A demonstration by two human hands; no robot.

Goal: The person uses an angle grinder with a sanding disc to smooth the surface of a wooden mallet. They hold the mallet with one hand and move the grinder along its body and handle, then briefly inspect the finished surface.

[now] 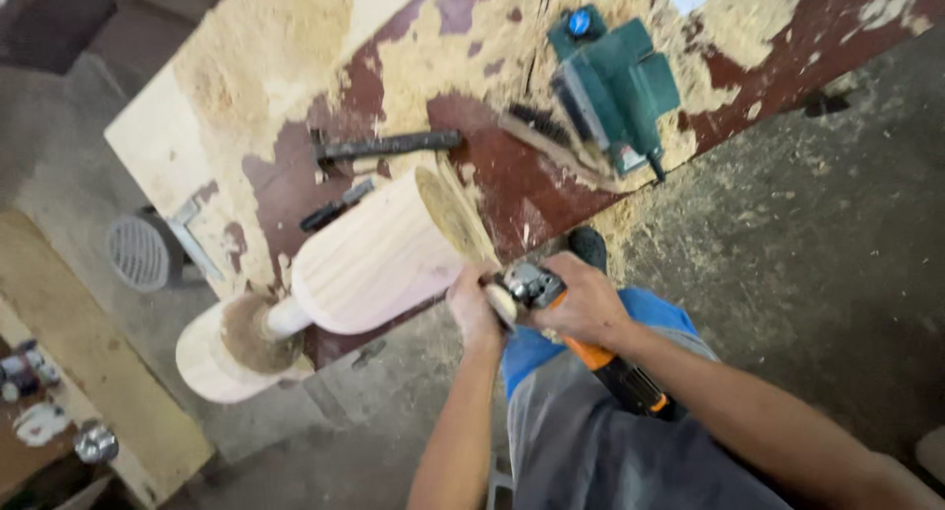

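Note:
A pale turned wooden piece [369, 259], a thick cylinder with a narrow neck and a round base [221, 357], lies on its side at the edge of a dusty red workbench [512, 190]. My right hand [586, 298] grips an orange and black angle grinder [591, 357], its head against the cylinder's end. My left hand [472, 308] grips the grinder's head beside the sanding disc, right at the wood.
A green electric planer [615, 82], a wire brush [556, 141] and a black hammer [384, 148] lie on the bench among sawdust. A round floor drain [138, 252] sits at left. Concrete floor spreads to the right. Small jars [30, 372] stand at lower left.

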